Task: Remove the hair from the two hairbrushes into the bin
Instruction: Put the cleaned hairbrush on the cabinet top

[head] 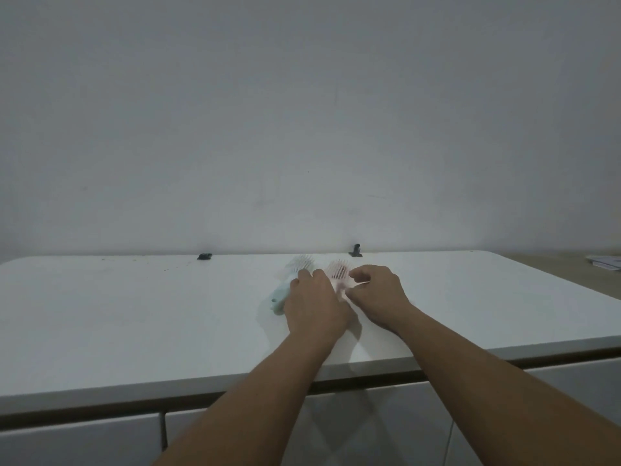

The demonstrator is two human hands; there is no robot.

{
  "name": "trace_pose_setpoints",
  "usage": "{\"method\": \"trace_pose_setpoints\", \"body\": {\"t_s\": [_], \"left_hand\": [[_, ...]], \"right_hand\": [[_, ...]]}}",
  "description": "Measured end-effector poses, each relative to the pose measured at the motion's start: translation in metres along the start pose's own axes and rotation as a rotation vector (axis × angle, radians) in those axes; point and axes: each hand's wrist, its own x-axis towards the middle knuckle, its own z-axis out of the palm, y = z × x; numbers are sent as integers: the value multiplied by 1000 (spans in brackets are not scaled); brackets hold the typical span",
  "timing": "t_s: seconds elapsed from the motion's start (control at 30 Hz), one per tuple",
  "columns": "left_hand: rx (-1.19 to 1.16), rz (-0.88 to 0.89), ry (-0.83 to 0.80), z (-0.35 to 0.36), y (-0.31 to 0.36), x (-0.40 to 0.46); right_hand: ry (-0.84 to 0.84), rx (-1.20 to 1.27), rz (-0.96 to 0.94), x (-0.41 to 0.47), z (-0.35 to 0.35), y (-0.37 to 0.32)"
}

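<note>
Two hairbrushes lie side by side on the white countertop (134, 314), bristles up. The pale green hairbrush (281, 295) is on the left, its handle toward me. The pink hairbrush (338, 272) is on the right. My left hand (316, 304) lies over the gap between them, covering the green brush's neck and the pink brush's handle. My right hand (378, 290) is curled at the pink brush, fingertips pinching near its neck. Whether either hand grips the brush is unclear. No bin is in view.
A small dark object (204, 256) and a black clip-like piece (355, 251) sit at the countertop's back edge against the grey wall. A wooden surface with white papers (605, 262) lies at the far right. Cabinet fronts (84, 442) run below the counter edge.
</note>
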Motion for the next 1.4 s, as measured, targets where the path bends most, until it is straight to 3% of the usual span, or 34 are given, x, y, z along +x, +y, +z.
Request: {"method": "trace_pose_setpoints", "body": {"t_s": [0.23, 0.47, 0.7, 0.83, 1.13, 1.23, 1.4], "left_hand": [[-65, -81, -62, -17, -4, -13], [-214, -116, -89, -15, -11, -11], [-238, -94, -64, -3, -17, -2], [-226, -85, -83, 2, -19, 0], [-177, -74, -94, 5, -19, 2], [-146, -60, -97, 3, -18, 0], [-123, -67, -108, 1, -17, -3]], "right_hand": [[-28, -111, -43, -22, -10, -1], [88, -22, -16, -4, -24, -3], [-31, -212, 13, 38, -31, -1], [-143, 49, 212, 51, -23, 1], [203, 461, 147, 61, -34, -15], [208, 600, 188, 57, -46, -19], [160, 597, 213, 39, -59, -6]]}}
